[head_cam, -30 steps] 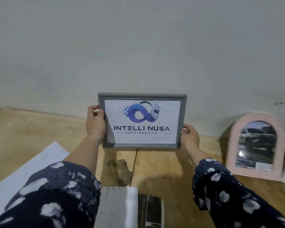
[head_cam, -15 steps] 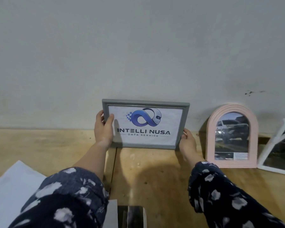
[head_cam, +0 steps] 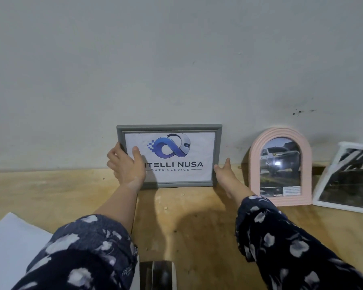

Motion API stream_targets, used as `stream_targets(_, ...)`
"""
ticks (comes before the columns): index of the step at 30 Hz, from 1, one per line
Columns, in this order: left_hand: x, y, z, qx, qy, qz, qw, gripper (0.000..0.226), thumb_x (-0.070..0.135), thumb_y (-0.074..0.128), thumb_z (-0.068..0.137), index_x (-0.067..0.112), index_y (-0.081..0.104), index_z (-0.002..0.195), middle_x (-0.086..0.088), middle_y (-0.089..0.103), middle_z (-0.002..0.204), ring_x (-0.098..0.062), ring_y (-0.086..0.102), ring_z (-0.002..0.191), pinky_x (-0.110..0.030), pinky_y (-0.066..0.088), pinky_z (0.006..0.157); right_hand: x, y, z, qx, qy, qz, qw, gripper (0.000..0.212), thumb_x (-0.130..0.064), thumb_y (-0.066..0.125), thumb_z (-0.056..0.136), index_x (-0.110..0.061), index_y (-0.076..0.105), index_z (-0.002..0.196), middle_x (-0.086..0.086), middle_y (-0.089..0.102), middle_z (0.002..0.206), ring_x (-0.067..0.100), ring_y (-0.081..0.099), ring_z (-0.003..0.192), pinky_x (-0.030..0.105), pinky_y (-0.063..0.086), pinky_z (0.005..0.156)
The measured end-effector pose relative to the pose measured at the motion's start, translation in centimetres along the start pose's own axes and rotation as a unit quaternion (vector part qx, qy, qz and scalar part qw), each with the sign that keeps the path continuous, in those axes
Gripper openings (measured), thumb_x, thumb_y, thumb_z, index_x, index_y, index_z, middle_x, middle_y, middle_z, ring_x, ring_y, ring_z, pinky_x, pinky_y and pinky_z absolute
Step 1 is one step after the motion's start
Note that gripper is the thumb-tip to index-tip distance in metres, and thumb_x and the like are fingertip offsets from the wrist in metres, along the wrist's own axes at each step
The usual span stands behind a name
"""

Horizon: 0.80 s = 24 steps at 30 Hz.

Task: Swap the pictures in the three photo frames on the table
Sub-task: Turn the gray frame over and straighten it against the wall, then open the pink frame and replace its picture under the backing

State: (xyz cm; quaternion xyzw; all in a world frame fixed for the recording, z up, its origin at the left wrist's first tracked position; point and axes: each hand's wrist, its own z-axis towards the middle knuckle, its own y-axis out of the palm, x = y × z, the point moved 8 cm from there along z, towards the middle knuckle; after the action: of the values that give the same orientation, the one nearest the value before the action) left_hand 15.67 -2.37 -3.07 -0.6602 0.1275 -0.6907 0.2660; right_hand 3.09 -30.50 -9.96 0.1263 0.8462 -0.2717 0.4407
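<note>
Left grip [head_cam: 127, 164] holding grey frame [head_cam: 169, 127] edge, right grip [head_cam: 223, 171] wide, touching opposite edge

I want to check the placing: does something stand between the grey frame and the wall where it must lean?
Nothing visible does. The grey frame stands on the table at the wall, left hand gripping it, right hand at its edge.

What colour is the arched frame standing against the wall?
Pale pink, with ridged edging: the arched frame, seen in the head view.
</note>
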Motion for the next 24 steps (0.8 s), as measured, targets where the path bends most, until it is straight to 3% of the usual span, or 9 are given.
stream_targets(4, 3.5, 2.0, -2.6, 0.008, 0.086, 0.051, 0.995, 0.041, 0.030, 0.041, 0.100, 0.010, 0.042, 0.135, -0.015, 0.035, 0.133, -0.033, 0.033, 0.124, -0.047, 0.032, 0.099, -0.7, -3.4, -1.9, 0.017, -0.046, -0.007, 0.999, 0.055, -0.015, 0.035, 0.100, -0.021, 0.019, 0.152, 0.011, 0.042, 0.144, 0.028, 0.049, 0.123, 0.035, 0.040, 0.102)
stream_targets(6, 5.5, 4.9, -4.5, -0.037, 0.129, 0.045, 0.990, 0.034, 0.025, 0.044, 0.098, 0.008, 0.048, 0.127, -0.014, 0.040, 0.129, -0.032, 0.038, 0.121, -0.045, 0.037, 0.095, -0.6, -6.7, -2.7, 0.053, -0.080, 0.000, 0.995, 0.046, -0.013, 0.036, 0.099, -0.022, 0.037, 0.143, 0.008, 0.051, 0.135, 0.023, 0.056, 0.111, 0.037, 0.047, 0.097)
stream_targets(8, 8.0, 8.1, -7.2, -0.091, 0.172, 0.019, 0.981, 0.028, 0.021, 0.047, 0.097, 0.008, 0.051, 0.121, -0.012, 0.045, 0.122, -0.031, 0.046, 0.114, -0.045, 0.043, 0.093, -0.4, -10.8, -3.4, 0.109, -0.111, -0.021, 0.988, 0.040, -0.011, 0.037, 0.097, -0.021, 0.050, 0.133, 0.006, 0.055, 0.133, 0.023, 0.055, 0.115, 0.037, 0.045, 0.099)
stream_targets(11, 10.7, 12.4, -11.3, -0.173, 0.177, -0.033, 0.968, 0.024, 0.015, 0.046, 0.095, 0.010, 0.054, 0.117, -0.009, 0.054, 0.114, -0.027, 0.058, 0.097, -0.038, 0.047, 0.087, 0.1, -16.4, -4.2, 0.182, -0.142, -0.043, 0.972, 0.042, -0.001, 0.043, 0.090, -0.020, 0.056, 0.126, 0.003, 0.058, 0.127, 0.022, 0.055, 0.114, 0.033, 0.046, 0.095)
stream_targets(14, 12.4, 17.4, -15.6, -0.267, 0.125, -0.035, 0.955, 0.030, 0.011, 0.046, 0.096, 0.008, 0.052, 0.124, -0.007, 0.058, 0.116, -0.024, 0.058, 0.102, -0.024, 0.040, 0.082, 0.6, -21.3, -4.0, 0.207, -0.156, -0.071, 0.963, 0.048, -0.001, 0.046, 0.087, -0.020, 0.051, 0.131, 0.007, 0.053, 0.132, 0.025, 0.054, 0.117, 0.044, 0.046, 0.099)
stream_targets(17, 12.9, 21.0, -18.6, -0.326, 0.036, -0.042, 0.944, 0.041, 0.013, 0.045, 0.098, 0.010, 0.040, 0.138, -0.007, 0.052, 0.133, -0.021, 0.054, 0.109, -0.029, 0.044, 0.088, 1.1, -23.4, -2.5, 0.177, -0.157, -0.102, 0.966, 0.058, -0.004, 0.046, 0.086, -0.018, 0.037, 0.142, 0.008, 0.041, 0.144, 0.027, 0.042, 0.130, 0.046, 0.038, 0.109)
stream_targets(20, 13.1, 23.8, -20.4, -0.335, -0.025, -0.053, 0.940, 0.046, 0.016, 0.042, 0.100, 0.012, 0.030, 0.145, -0.009, 0.047, 0.142, -0.028, 0.050, 0.124, -0.037, 0.042, 0.103, 1.3, -24.4, -0.9, 0.148, -0.141, -0.125, 0.971, 0.068, -0.004, 0.043, 0.090, -0.020, 0.017, 0.151, 0.007, 0.015, 0.158, 0.028, 0.018, 0.145, 0.046, 0.021, 0.118)
stream_targets(22, 13.3, 24.7, -21.0, -0.320, -0.035, -0.043, 0.946, 0.045, 0.016, 0.040, 0.101, 0.012, 0.030, 0.144, -0.011, 0.049, 0.140, -0.031, 0.052, 0.121, -0.038, 0.045, 0.099, 1.5, -25.3, 0.2, 0.153, -0.113, -0.142, 0.971, 0.071, -0.007, 0.041, 0.095, -0.023, 0.004, 0.153, 0.007, -0.002, 0.161, 0.027, 0.002, 0.148, 0.043, 0.008, 0.121)
stream_targets(24, 13.3, 25.3, -21.2, -0.304, -0.044, -0.035, 0.951, 0.043, 0.015, 0.040, 0.100, 0.012, 0.032, 0.143, -0.012, 0.052, 0.136, -0.032, 0.054, 0.117, -0.038, 0.047, 0.093, 2.1, -26.3, 1.5, 0.170, -0.082, -0.121, 0.974, 0.072, -0.008, 0.040, 0.096, -0.022, -0.002, 0.153, 0.008, -0.005, 0.161, 0.029, 0.001, 0.148, 0.044, 0.008, 0.121)
